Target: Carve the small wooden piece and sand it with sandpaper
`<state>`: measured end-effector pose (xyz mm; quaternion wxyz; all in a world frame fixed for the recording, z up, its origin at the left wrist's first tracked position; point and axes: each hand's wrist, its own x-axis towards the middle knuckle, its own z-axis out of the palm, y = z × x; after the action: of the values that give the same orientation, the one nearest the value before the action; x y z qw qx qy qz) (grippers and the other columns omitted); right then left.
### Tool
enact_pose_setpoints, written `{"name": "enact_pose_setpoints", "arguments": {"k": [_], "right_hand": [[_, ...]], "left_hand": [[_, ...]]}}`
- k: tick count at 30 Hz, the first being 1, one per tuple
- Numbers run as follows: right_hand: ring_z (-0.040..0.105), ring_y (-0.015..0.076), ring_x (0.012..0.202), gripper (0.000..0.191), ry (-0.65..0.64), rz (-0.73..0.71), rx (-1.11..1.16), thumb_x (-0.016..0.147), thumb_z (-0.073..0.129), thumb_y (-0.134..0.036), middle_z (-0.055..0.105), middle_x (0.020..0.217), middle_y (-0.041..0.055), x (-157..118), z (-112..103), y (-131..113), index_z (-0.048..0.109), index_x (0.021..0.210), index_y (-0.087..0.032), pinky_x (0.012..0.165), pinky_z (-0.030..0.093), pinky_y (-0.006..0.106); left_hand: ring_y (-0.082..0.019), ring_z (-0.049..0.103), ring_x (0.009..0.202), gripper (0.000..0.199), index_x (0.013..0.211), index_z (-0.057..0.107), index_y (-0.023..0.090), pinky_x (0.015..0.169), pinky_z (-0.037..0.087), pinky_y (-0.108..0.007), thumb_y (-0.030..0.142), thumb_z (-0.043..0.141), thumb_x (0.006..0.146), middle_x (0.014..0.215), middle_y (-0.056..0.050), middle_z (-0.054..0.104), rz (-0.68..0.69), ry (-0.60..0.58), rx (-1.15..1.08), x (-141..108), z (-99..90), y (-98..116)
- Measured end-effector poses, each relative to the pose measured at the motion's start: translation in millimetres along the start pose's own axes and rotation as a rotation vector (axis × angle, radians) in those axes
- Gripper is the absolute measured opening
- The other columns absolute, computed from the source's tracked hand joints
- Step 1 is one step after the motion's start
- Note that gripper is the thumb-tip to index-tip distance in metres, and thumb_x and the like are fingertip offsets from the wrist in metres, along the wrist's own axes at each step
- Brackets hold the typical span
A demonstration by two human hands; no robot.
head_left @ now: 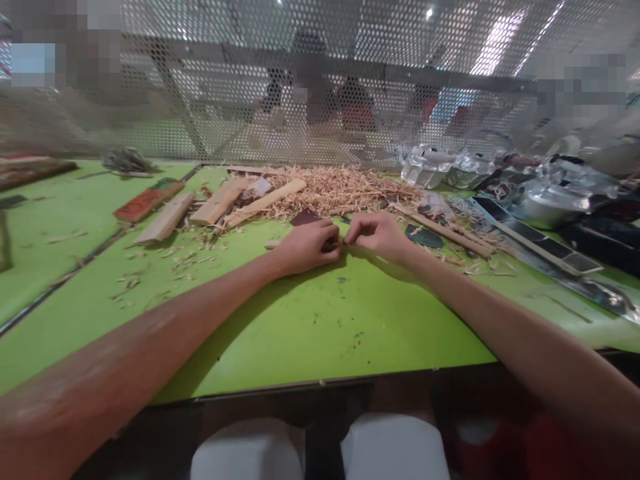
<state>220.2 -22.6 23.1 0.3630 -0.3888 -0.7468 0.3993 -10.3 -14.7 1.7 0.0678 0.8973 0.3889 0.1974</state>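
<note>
My left hand [317,245] rests over the green table [310,333] with its fingers curled in. Close by on the right, my right hand [380,237] has thumb and forefinger pinched together. The fingertips of both hands almost meet around something small and dark that I cannot make out. The pale end of a wooden stick [271,245] shows left of my left hand. Whether the stick passes through the fingers is hidden. Just behind my left hand lies a dark red sheet [305,217], perhaps sandpaper.
A heap of wood shavings [345,187] lies against the perforated metal screen [240,100]. Wooden blocks [167,219] sit to the left, a long wooden strip [445,230] to the right. Foil-wrapped, shiny things [550,200] crowd the right side. People are visible beyond the screen.
</note>
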Motion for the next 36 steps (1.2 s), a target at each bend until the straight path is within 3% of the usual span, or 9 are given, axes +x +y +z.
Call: {"name": "enact_pose_setpoints", "arguments": {"k": [3,6,12,19,22,26,29,36], "right_hand": [[0.063,0.0205,0.074,0.027,-0.007,0.075,0.123,0.077,0.102,-0.037,0.074,0.077,0.0055,-1,1,-2,0.08,0.076,-0.021,0.066,0.054,0.036],[0.066,0.0208,0.078,0.032,-0.011,0.043,0.095,0.076,0.103,-0.039,0.076,0.08,0.0059,-1,2,-2,0.077,0.072,-0.021,0.069,0.056,0.037],[0.065,0.0199,0.075,0.018,-0.013,0.031,0.112,0.078,0.095,-0.031,0.075,0.077,0.0045,0,-3,-5,0.081,0.076,-0.02,0.072,0.054,0.037],[0.066,0.0238,0.079,0.016,0.005,-0.004,-0.041,0.077,0.093,-0.024,0.077,0.078,0.0075,1,0,-3,0.078,0.069,-0.023,0.073,0.056,0.04],[0.065,0.0216,0.073,0.008,-0.014,0.008,0.037,0.076,0.089,-0.023,0.076,0.075,0.0052,1,-3,-4,0.081,0.074,-0.022,0.071,0.054,0.038],[0.069,0.0208,0.077,0.012,-0.048,-0.031,0.074,0.08,0.09,-0.028,0.077,0.078,0.0041,4,-8,-5,0.081,0.076,-0.022,0.077,0.059,0.039],[0.07,0.0214,0.076,0.012,-0.09,-0.039,0.004,0.079,0.091,-0.024,0.078,0.079,0.0053,7,-9,0,0.08,0.076,-0.021,0.074,0.059,0.038],[0.065,0.0211,0.074,0.015,0.009,-0.034,-0.041,0.081,0.091,-0.025,0.075,0.077,0.0052,4,-4,4,0.078,0.075,-0.022,0.068,0.053,0.036]], "left_hand": [[-0.022,0.064,0.086,0.014,0.09,0.059,0.023,0.073,0.043,-0.033,0.03,0.068,0.099,0.101,-0.008,0.073,-0.005,0.007,0.005,0,1.1,-1],[-0.022,0.065,0.087,0.013,0.091,0.06,0.023,0.073,0.043,-0.034,0.03,0.068,0.099,0.102,-0.009,0.073,0.0,0.013,0.009,0,1.5,0],[-0.022,0.064,0.085,0.014,0.091,0.061,0.023,0.073,0.044,-0.034,0.032,0.067,0.1,0.102,-0.009,0.074,0.004,0.008,0.01,-1,-0.1,0],[-0.023,0.065,0.086,0.013,0.091,0.061,0.023,0.073,0.044,-0.034,0.032,0.068,0.098,0.101,-0.009,0.073,-0.004,0.007,0.006,0,-0.5,0],[-0.023,0.063,0.084,0.014,0.09,0.06,0.023,0.073,0.044,-0.034,0.032,0.068,0.098,0.1,-0.008,0.072,-0.012,-0.005,0.004,0,-1.8,1],[-0.022,0.062,0.083,0.013,0.092,0.061,0.023,0.072,0.043,-0.034,0.032,0.067,0.099,0.1,-0.008,0.071,-0.009,-0.01,-0.007,0,-2.1,1],[-0.022,0.062,0.084,0.013,0.091,0.061,0.023,0.072,0.042,-0.033,0.031,0.067,0.099,0.099,-0.008,0.071,0.0,0.018,0.005,-1,-0.9,-1],[-0.022,0.063,0.085,0.014,0.091,0.06,0.023,0.073,0.042,-0.034,0.031,0.067,0.099,0.1,-0.008,0.072,0.003,0.009,-0.002,0,-0.1,0]]}}
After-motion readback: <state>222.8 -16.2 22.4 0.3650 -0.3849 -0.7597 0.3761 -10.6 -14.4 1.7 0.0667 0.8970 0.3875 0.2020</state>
